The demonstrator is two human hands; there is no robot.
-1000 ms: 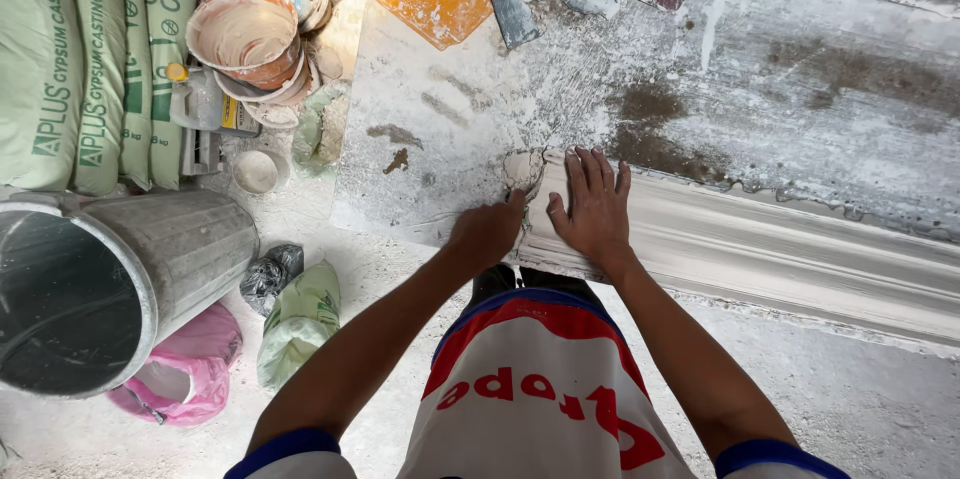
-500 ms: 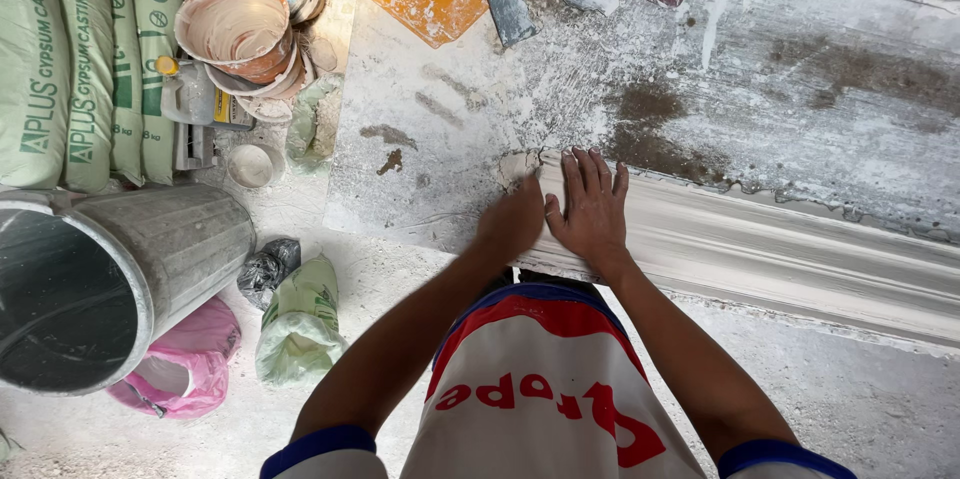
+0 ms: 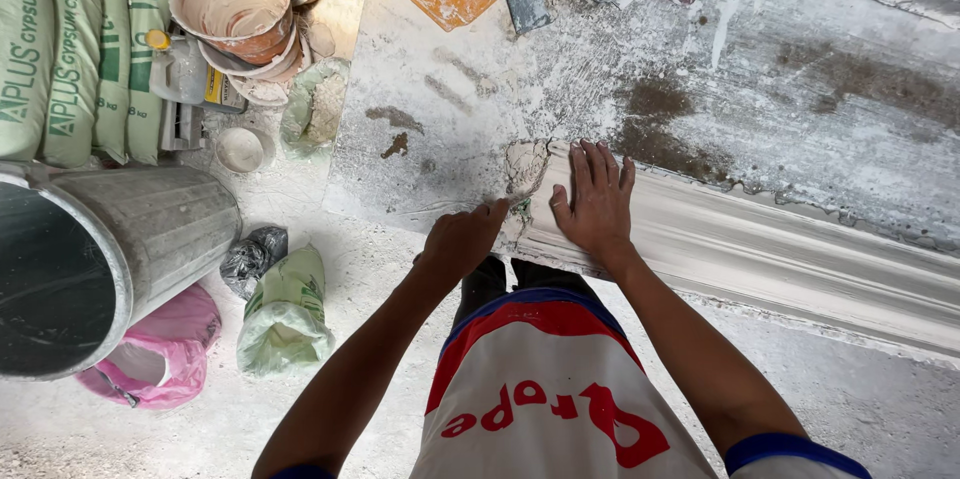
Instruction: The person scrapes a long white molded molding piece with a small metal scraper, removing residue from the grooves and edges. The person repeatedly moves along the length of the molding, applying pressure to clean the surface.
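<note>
**Two hands at the end of a plaster moulding**

The right hand (image 3: 597, 201) lies flat, fingers spread, gripping nothing, on the near end of the white plaster moulding (image 3: 780, 254). The left hand (image 3: 462, 237) is curled at that end's rough edge; whether it grips anything cannot be told. The moulding, long and ribbed, runs right from the hands along the dusty worktable (image 3: 780, 89). Left of the moulding's end, the table edge drops to floor with a green bag (image 3: 285, 311) and metal drum (image 3: 95, 259).
</note>
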